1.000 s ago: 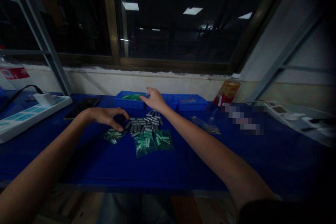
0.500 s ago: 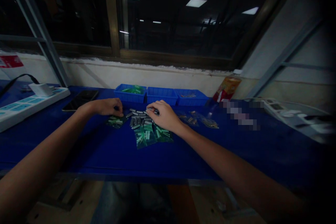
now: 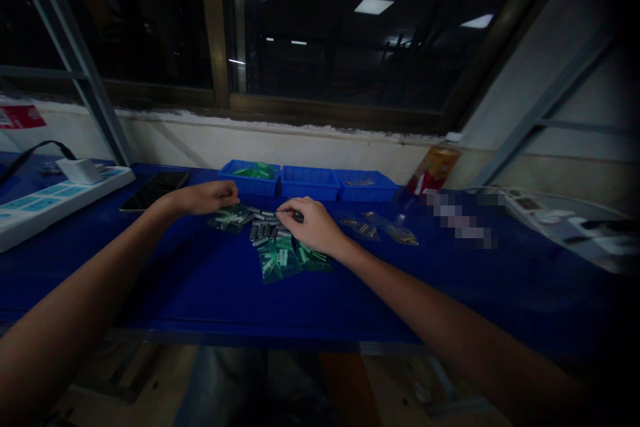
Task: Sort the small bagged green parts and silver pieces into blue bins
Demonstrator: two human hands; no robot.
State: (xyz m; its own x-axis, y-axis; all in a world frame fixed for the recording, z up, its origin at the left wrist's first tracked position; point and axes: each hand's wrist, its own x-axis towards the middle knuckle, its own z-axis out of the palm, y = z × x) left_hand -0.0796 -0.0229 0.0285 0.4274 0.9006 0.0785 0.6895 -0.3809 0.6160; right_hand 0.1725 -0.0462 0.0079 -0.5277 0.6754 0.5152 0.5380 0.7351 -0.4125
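Observation:
A pile of small grey cylindrical pieces [image 3: 265, 230] lies on the blue table. My right hand [image 3: 310, 220] is curled over the pile's right side, thumb and fingers pinched together; what they hold, if anything, is hidden. Left of the pile, my left hand [image 3: 215, 197] is closed just above a small clear bag with green pieces [image 3: 227, 220]; I cannot make out anything in its fingers. Two more clear bags lie in front of the pile: a bag of pale green pieces [image 3: 277, 263] and, partly below my right hand, another green bag [image 3: 315, 259].
Three blue bins stand along the wall: the left bin [image 3: 250, 183] holds green pieces, then a middle bin [image 3: 309, 185] and a right bin [image 3: 367, 190]. Bags of brass-coloured pieces [image 3: 397, 232] lie to the right. A phone [image 3: 155, 190] and a white power strip [image 3: 65, 207] are at left.
My left hand has moved slightly right and up, its fingers drawn closer together. The small green bag beneath it has shifted right towards the pile. My right hand has barely moved.

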